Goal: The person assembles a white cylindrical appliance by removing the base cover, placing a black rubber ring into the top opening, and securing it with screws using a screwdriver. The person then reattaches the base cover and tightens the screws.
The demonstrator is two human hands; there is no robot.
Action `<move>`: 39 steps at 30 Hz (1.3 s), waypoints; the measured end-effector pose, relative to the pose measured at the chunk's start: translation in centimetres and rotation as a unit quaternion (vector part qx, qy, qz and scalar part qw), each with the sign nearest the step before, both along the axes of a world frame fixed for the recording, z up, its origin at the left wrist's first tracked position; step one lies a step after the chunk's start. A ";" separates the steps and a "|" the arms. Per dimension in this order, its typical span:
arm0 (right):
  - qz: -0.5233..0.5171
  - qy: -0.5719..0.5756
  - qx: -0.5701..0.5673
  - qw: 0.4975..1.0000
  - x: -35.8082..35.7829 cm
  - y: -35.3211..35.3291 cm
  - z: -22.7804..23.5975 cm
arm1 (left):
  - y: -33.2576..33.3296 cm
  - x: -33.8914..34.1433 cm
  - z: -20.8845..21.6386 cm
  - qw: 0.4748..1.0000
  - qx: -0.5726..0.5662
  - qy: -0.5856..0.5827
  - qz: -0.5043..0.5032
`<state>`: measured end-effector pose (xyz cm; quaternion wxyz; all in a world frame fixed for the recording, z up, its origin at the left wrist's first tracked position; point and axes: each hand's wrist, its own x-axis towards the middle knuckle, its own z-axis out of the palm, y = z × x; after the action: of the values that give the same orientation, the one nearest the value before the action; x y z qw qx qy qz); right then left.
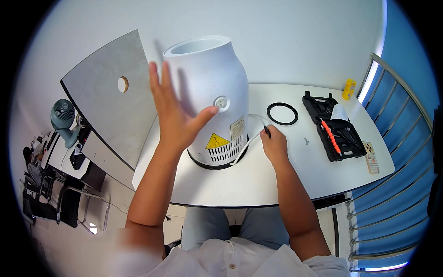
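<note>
Someone seated at a white table (240, 194), seen from their own head, with both bare hands over it. On a clock face laid over the view, a tall white drum (230, 81) stands upright at 12, open at the top, with a round button (221, 103) facing the person and a vent (224, 152) near its foot.

The left hand (177, 120), at 10 o'clock, is spread at the drum's near left side, fingers apart, thumb tip just beside the button. Whether the palm touches the wall cannot be told. The right hand (275, 144), towards 3, has its fingers together, clamped on a small black piece (266, 131); a white cord (243, 150) runs from the drum's foot to these fingers. Whether the piece is the cord's end or a separate tool is unclear.

A black ring (282, 123) lies flat between 2 and 3, near the right hand. Small metal bits (306, 140) lie towards 3, short of an open black tool case (348, 150).

For good handling, the left palm would best bear broadly and low on the drum, since something this tall could rock; the thumb is better off the button. The right fingers should guide by the stiff black piece rather than tug the cord, leave slack at the foot, and avoid sweeping towards the ring or the metal bits.
</note>
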<state>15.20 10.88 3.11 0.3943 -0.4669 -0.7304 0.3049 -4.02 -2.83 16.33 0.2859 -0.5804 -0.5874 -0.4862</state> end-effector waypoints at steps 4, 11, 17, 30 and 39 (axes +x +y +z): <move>0.013 0.194 0.035 0.980 -0.5 -0.1 -0.4 | 0.9 1.6 0.8 0.994 -0.047 0.060 0.076; 0.092 0.213 0.032 0.972 -1.7 -1.5 -0.9 | 1.2 1.5 0.3 0.996 -0.014 0.070 0.060; 0.149 0.187 -0.028 0.971 -2.3 -2.6 -1.0 | 1.1 1.7 0.2 0.996 -0.018 0.065 0.054; 0.160 0.217 -0.054 0.961 -2.6 -2.3 -1.4 | 1.2 0.9 -1.1 0.997 0.009 0.040 0.058; 0.160 0.227 -0.066 0.958 -2.5 -2.4 -1.3 | 1.9 1.1 -1.3 0.994 0.052 0.045 0.081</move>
<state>12.71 8.44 1.78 0.4641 -0.2874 -0.6651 0.5096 -2.90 -0.93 15.02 0.3797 -0.5366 -0.5929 -0.4651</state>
